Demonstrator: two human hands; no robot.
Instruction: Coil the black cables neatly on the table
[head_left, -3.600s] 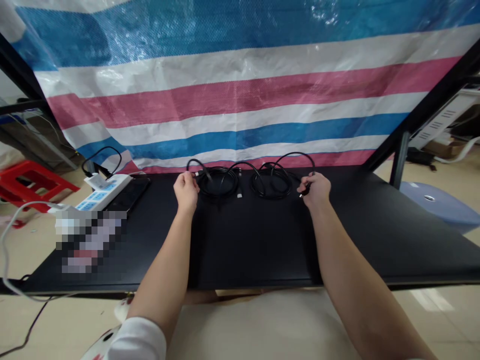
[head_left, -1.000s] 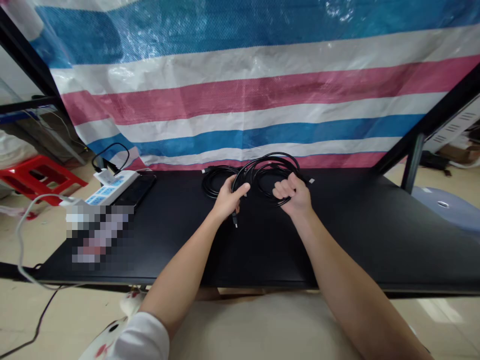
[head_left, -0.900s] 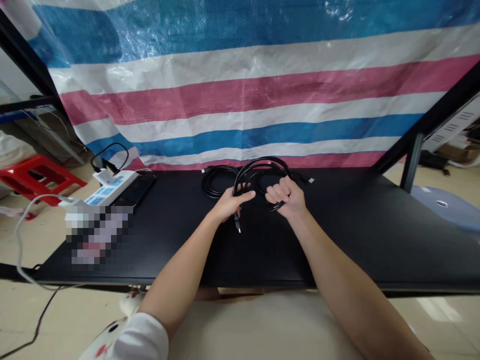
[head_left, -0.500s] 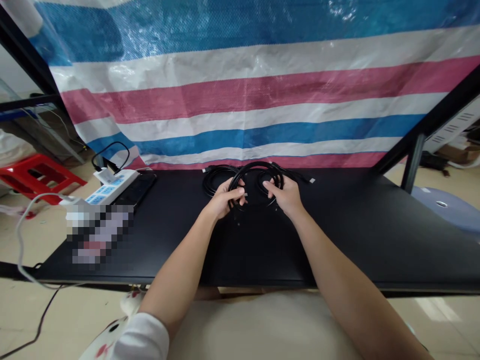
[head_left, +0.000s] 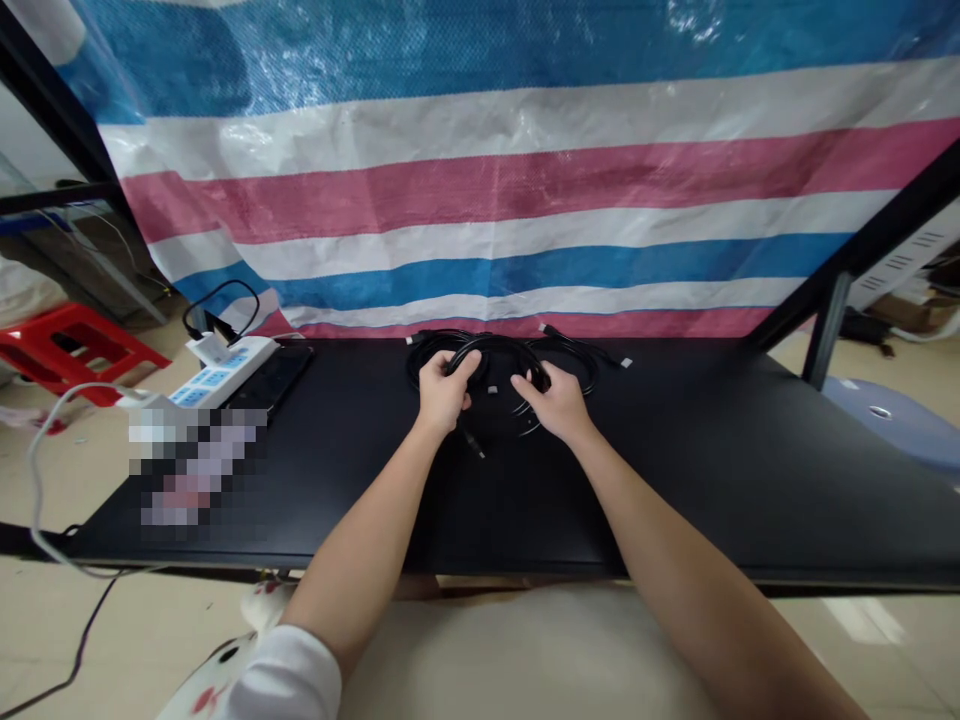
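Note:
A coil of black cable [head_left: 499, 352] lies at the back of a black table [head_left: 675, 470], between my two hands. My left hand [head_left: 442, 390] grips the left side of that coil, fingers curled round the strands. On the coil's right side my right hand [head_left: 551, 400] pinches the loops. One plug end [head_left: 474, 445] trails toward me below my left hand. More black cable [head_left: 581, 355] with a pale connector tip lies behind and to the right. Another black loop [head_left: 420, 350] shows left of my left hand.
A white power strip [head_left: 214, 365] with a black plug and cord sits at the table's left rear, beside a dark phone-like slab [head_left: 270, 375]. A striped tarp [head_left: 487, 200] hangs behind. A red stool [head_left: 67, 345] stands on the floor left, a blue lid-like object [head_left: 889, 420] right.
Over the last second the coil held up in both hands has come down flat onto the table. My hands have shifted slightly back along its sides.

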